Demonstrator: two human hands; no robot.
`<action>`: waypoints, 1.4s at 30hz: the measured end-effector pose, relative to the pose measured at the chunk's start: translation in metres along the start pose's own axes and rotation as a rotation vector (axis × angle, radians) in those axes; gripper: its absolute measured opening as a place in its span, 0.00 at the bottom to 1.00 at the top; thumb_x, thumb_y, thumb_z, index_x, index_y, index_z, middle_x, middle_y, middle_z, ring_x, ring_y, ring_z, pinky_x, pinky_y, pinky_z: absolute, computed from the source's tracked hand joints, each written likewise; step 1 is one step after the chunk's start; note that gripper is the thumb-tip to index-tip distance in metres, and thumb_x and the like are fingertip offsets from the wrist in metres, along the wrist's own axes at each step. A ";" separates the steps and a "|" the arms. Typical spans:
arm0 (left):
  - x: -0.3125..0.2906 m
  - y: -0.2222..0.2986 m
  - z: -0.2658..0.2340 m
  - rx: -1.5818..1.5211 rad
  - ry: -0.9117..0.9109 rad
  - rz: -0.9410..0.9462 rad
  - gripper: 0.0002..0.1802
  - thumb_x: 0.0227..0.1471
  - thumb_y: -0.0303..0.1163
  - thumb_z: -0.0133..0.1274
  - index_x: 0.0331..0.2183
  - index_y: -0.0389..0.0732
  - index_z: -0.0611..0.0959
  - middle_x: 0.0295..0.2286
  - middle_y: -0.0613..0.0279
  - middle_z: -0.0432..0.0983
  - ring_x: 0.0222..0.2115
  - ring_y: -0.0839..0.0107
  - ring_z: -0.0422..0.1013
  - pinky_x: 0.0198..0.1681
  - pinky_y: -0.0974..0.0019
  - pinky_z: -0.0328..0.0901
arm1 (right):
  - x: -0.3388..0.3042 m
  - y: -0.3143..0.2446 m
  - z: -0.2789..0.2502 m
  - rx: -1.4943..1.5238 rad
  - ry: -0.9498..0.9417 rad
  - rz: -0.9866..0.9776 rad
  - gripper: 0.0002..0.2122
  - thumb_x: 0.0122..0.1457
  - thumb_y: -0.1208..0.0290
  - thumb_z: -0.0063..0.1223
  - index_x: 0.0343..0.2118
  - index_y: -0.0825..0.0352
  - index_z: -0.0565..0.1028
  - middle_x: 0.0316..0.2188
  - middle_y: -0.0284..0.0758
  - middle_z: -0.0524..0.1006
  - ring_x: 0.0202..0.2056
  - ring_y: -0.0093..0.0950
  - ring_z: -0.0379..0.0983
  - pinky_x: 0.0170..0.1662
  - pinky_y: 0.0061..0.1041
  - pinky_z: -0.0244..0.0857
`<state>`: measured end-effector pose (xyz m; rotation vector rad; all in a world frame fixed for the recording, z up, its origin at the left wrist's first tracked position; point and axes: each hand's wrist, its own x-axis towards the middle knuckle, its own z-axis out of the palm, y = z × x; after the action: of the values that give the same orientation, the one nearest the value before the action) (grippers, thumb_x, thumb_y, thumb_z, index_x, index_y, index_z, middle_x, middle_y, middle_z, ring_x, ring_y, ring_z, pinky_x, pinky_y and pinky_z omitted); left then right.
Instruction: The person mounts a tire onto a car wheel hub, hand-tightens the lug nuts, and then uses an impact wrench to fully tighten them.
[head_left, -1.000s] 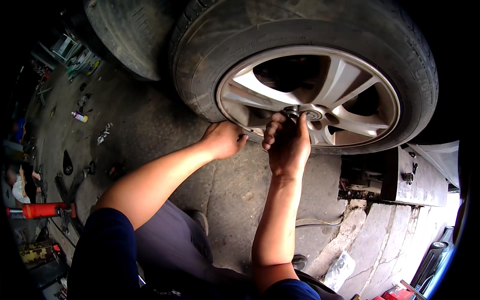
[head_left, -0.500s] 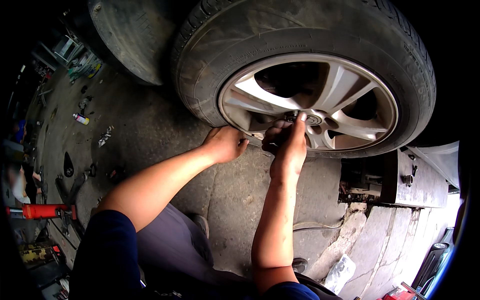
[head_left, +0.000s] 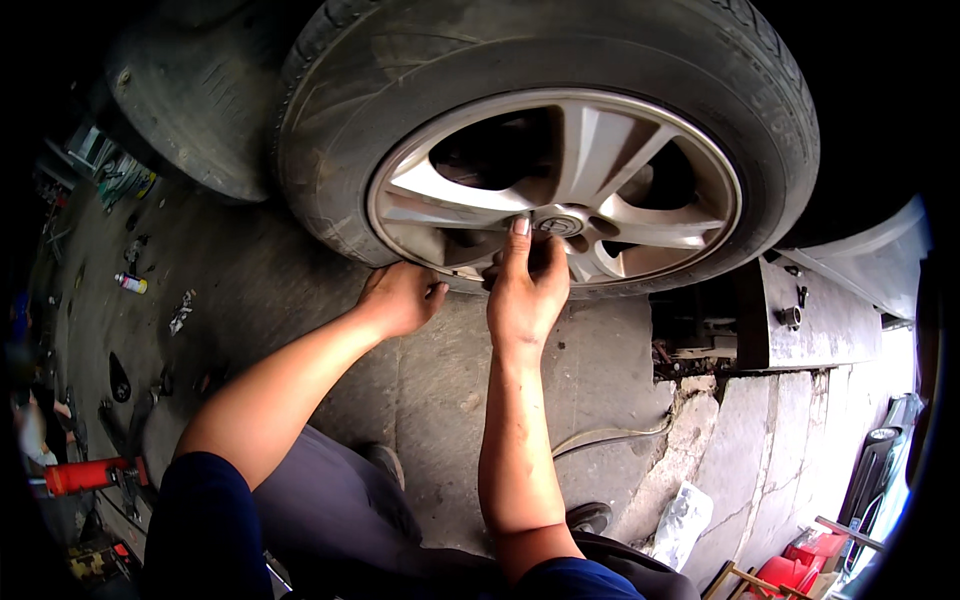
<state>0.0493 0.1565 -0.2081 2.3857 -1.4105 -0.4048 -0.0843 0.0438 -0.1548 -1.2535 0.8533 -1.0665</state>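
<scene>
A large black tire (head_left: 335,165) on a silver five-spoke alloy rim (head_left: 590,150) fills the top of the head view. My left hand (head_left: 400,298) is curled against the tire's lower left edge, its thumb showing and the other fingertips hidden by the tire. Just left of the round center cap (head_left: 558,226), my right hand (head_left: 528,290) is at the hub with thumb and fingers closed near a lug hole. Whatever it pinches there is hidden behind the fingers.
A spray can (head_left: 131,283) lies on the concrete floor at left, and a red jack (head_left: 88,476) at lower left. Small metal parts and a socket (head_left: 791,318) rest on a grey block at right. A clear plastic bag (head_left: 683,525) and a hose (head_left: 610,434) lie lower down.
The whole view has shifted, so wheel and hands appear further left. My right hand has turned at the hub, its thumb now upright; a small dark piece seen at its fingertips is now hidden.
</scene>
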 end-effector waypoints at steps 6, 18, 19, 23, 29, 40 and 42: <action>-0.001 0.008 -0.007 -0.053 -0.009 0.011 0.14 0.58 0.38 0.59 0.31 0.37 0.87 0.28 0.46 0.83 0.33 0.46 0.80 0.38 0.47 0.72 | 0.005 -0.004 -0.008 0.503 -0.185 0.539 0.29 0.75 0.44 0.39 0.39 0.70 0.78 0.22 0.33 0.76 0.20 0.26 0.71 0.24 0.25 0.65; 0.001 -0.001 -0.001 -0.040 0.010 0.074 0.13 0.59 0.38 0.58 0.31 0.39 0.85 0.30 0.47 0.83 0.36 0.46 0.80 0.39 0.47 0.72 | 0.002 -0.008 -0.007 0.535 -0.275 0.528 0.29 0.75 0.43 0.36 0.37 0.68 0.77 0.22 0.33 0.74 0.19 0.26 0.69 0.23 0.23 0.61; 0.001 0.003 -0.003 -0.032 0.011 0.079 0.13 0.59 0.39 0.58 0.31 0.38 0.85 0.30 0.47 0.83 0.36 0.46 0.80 0.39 0.48 0.72 | 0.005 -0.006 -0.002 0.281 -0.161 0.382 0.27 0.75 0.46 0.41 0.35 0.69 0.77 0.21 0.33 0.75 0.19 0.25 0.69 0.24 0.24 0.63; 0.002 0.013 -0.008 -0.006 -0.021 0.070 0.13 0.60 0.39 0.57 0.34 0.39 0.88 0.31 0.47 0.84 0.36 0.46 0.80 0.42 0.47 0.73 | 0.005 0.003 -0.001 0.110 -0.032 0.145 0.21 0.73 0.53 0.52 0.33 0.71 0.77 0.22 0.34 0.77 0.22 0.23 0.70 0.26 0.28 0.64; 0.001 -0.004 0.000 -0.031 -0.007 0.065 0.12 0.58 0.37 0.59 0.33 0.37 0.86 0.30 0.44 0.83 0.35 0.44 0.79 0.39 0.46 0.72 | 0.004 -0.006 -0.006 0.775 -0.321 0.651 0.28 0.75 0.44 0.35 0.36 0.68 0.76 0.21 0.34 0.75 0.17 0.28 0.69 0.22 0.25 0.63; 0.000 -0.001 -0.001 -0.058 -0.001 0.056 0.13 0.60 0.39 0.57 0.34 0.39 0.88 0.31 0.47 0.84 0.36 0.45 0.80 0.41 0.46 0.73 | 0.007 -0.003 -0.007 0.936 -0.366 0.717 0.28 0.75 0.44 0.36 0.38 0.68 0.76 0.22 0.32 0.73 0.21 0.25 0.69 0.23 0.24 0.62; 0.000 0.004 -0.003 -0.046 -0.018 0.045 0.13 0.60 0.39 0.57 0.34 0.39 0.88 0.31 0.47 0.84 0.36 0.45 0.80 0.41 0.46 0.73 | 0.000 -0.020 -0.007 0.408 -0.221 0.538 0.27 0.75 0.45 0.41 0.37 0.70 0.77 0.22 0.30 0.73 0.20 0.23 0.68 0.23 0.22 0.62</action>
<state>0.0481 0.1550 -0.2036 2.3149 -1.4441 -0.4439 -0.0945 0.0421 -0.1363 -0.7206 0.7015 -0.6111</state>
